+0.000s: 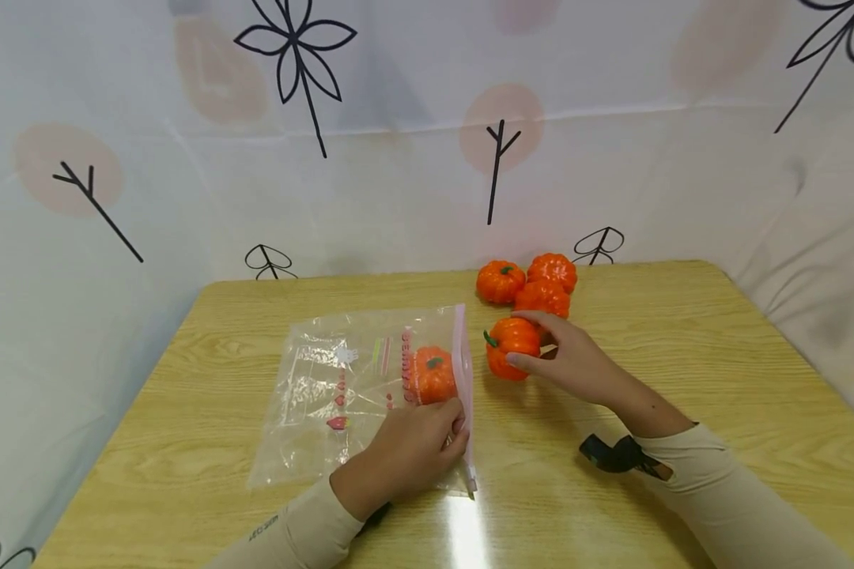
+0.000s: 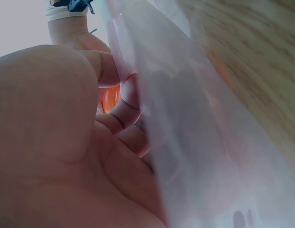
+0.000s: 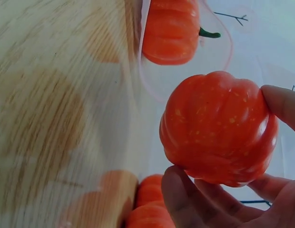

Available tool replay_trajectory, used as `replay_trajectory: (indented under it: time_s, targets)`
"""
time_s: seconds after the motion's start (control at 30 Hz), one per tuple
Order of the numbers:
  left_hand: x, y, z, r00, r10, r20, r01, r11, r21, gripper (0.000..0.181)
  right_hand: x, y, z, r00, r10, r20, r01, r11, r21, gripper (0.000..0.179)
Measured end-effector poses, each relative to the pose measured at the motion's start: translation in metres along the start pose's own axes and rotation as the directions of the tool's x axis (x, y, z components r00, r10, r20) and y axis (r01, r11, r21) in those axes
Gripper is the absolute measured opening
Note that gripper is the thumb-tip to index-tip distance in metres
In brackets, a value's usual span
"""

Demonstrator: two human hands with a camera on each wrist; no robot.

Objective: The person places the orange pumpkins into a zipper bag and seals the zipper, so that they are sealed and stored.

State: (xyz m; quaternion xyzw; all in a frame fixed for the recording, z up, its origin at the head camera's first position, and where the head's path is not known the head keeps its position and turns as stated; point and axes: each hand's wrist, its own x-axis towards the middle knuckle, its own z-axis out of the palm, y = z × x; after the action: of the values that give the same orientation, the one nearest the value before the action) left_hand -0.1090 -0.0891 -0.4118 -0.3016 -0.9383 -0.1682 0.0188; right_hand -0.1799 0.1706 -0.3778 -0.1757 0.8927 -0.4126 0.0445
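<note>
My right hand (image 1: 576, 359) grips an orange toy pumpkin (image 1: 514, 348) with a green stem, thumb on the near side and fingers on the far side. In the right wrist view this pumpkin (image 3: 219, 128) is raised above the table. Just left of it lies a clear zip bag (image 1: 285, 427) with red and pink prints, its pink-edged mouth (image 1: 461, 348) facing right. Another pumpkin (image 1: 432, 375) sits inside, close to that mouth. My left hand (image 1: 416, 446) pinches the near part of the bag's mouth between thumb and curled fingers; in the left wrist view the plastic (image 2: 185, 118) hides the fingertips.
Three more orange pumpkins stand together at the back: one on the left (image 1: 500, 282), one on the right (image 1: 553, 270) and one in front (image 1: 543, 299). The wooden table (image 1: 683, 340) ends at a patterned cloth (image 1: 398, 190). A zip slider (image 1: 471, 484) hangs at the bag's near corner.
</note>
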Motion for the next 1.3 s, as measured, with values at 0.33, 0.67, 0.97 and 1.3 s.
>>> replay_trajectory:
  time_s: [0.33, 0.67, 0.97, 1.3]
  targets:
    - [-0.001, 0.0, 0.0, 1.0, 0.022, -0.019, -0.022, 1.0, 0.018, 0.015, -0.001, 0.0, 0.003, 0.998, -0.04, 0.04, 0.035, 0.992, 0.117, 0.065]
    - [-0.001, 0.002, -0.002, 0.999, 0.023, -0.038, -0.022, 1.0, 0.02, 0.016, 0.001, 0.003, 0.009, 0.994, -0.067, 0.081, 0.054, 0.986, 0.158, 0.062]
    - [-0.001, 0.001, -0.001, 0.999, 0.022, -0.045, -0.022, 1.0, 0.01, 0.016, -0.001, 0.0, 0.013, 0.993, -0.049, 0.11, 0.026, 0.979, 0.201, 0.065]
    - [0.0, 0.001, -0.001, 0.998, 0.026, -0.054, -0.026, 1.0, 0.003, 0.017, 0.0, 0.005, 0.016, 0.988, -0.081, 0.128, 0.063, 0.988, 0.142, 0.067]
